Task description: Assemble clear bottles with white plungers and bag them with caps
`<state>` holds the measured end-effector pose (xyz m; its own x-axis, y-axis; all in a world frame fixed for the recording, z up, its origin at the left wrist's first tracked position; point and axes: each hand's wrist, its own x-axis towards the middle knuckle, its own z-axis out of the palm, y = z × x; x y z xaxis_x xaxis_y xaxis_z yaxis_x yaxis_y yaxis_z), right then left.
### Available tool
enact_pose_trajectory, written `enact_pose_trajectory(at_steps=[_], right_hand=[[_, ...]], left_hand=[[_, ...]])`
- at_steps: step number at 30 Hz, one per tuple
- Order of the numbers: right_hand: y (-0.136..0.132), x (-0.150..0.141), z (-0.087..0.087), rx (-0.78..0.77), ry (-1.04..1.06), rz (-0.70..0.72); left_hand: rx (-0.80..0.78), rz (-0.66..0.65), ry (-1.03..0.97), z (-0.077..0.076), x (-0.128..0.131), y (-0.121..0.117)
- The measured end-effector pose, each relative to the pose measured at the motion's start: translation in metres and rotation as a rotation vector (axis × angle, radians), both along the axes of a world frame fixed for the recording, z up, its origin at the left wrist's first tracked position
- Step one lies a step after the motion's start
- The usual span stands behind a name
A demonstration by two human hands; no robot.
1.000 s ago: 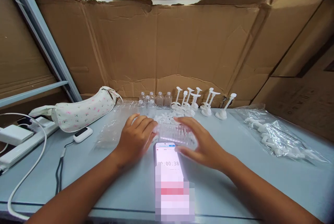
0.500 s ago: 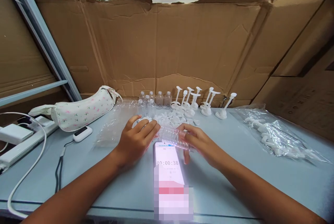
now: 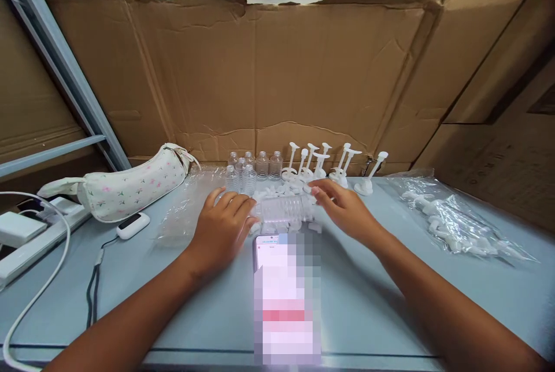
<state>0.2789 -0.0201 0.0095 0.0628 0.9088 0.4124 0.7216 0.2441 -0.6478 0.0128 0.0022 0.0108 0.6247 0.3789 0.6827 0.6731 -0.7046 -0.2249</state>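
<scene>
Bottle [image 3: 284, 210] behind the phone [image 3: 269, 253], pouch [image 3: 136, 184] at left, bag [image 3: 455, 219] at right

I see the right hand [image 3: 344, 210] has drawn up and back from around the right end of the clear bottle [image 3: 284, 209], fingertips now just beside it; the bottle has gone from slanting to nearly level, farther from the phone [image 3: 278, 291], white pieces [image 3: 296, 226] newly showing between them
</scene>
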Motion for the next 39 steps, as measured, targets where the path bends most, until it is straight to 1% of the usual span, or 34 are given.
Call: enact_pose_trajectory(at_steps=[1,2,3,5,7,10,13,16,20,22,23,25,26,28,30,32,34,37,39], right_hand=[[0.008,0.010,-0.002,0.069,-0.177,-0.107],[0.017,0.021,-0.004,0.105,-0.303,-0.180],[0.025,0.030,-0.007,0.110,-0.387,-0.206],[0.042,0.046,-0.012,0.084,-0.488,-0.182],[0.057,0.057,-0.017,0.051,-0.535,-0.136],[0.071,0.063,-0.021,-0.006,-0.596,-0.074],[0.078,0.062,-0.021,-0.050,-0.632,-0.095],[0.077,0.058,-0.015,-0.052,-0.633,-0.159],[0.063,0.053,-0.002,0.012,-0.586,-0.218],[0.052,0.049,0.003,0.072,-0.481,-0.214],[0.046,0.046,0.004,0.112,-0.365,-0.192],[0.035,0.037,0.004,0.160,-0.030,-0.103],[0.029,0.031,0.003,0.156,0.167,-0.043],[0.020,0.017,0.001,0.097,0.521,0.077],[0.011,0.003,-0.001,0.028,0.764,0.163],[0.004,-0.009,-0.002,-0.023,0.872,0.209],[-0.003,-0.017,-0.004,-0.033,0.907,0.226],[-0.010,-0.022,-0.007,0.027,0.909,0.240],[-0.014,-0.023,-0.010,0.111,0.889,0.236]], left_hand=[[-0.016,0.005,-0.004,0.000,0.000,0.001],[-0.032,0.007,-0.003,0.000,-0.001,0.001],[-0.051,0.007,0.002,0.000,-0.001,0.001],[-0.086,0.005,0.015,0.000,-0.001,0.002],[-0.119,0.005,0.025,0.000,-0.001,0.002],[-0.154,0.008,0.029,-0.001,0.000,0.002],[-0.172,0.001,0.025,-0.001,0.001,0.002],[-0.175,-0.018,0.000,-0.002,0.001,0.004],[-0.185,-0.033,-0.055,0.000,0.000,0.004],[-0.194,-0.039,-0.087,0.002,0.000,0.004],[-0.199,-0.041,-0.105,0.003,0.000,0.004],[-0.207,-0.050,-0.146,0.004,-0.001,0.002],[-0.211,-0.057,-0.165,0.005,-0.001,0.002],[-0.216,-0.074,-0.201,0.006,-0.001,0.001],[-0.212,-0.093,-0.235,0.006,-0.001,0.000],[-0.198,-0.109,-0.268,0.006,-0.001,-0.002],[-0.181,-0.123,-0.294,0.006,-0.001,-0.003],[-0.215,-0.146,-0.308,0.005,0.000,-0.004],[-0.316,-0.168,-0.312,0.003,0.001,-0.006]])
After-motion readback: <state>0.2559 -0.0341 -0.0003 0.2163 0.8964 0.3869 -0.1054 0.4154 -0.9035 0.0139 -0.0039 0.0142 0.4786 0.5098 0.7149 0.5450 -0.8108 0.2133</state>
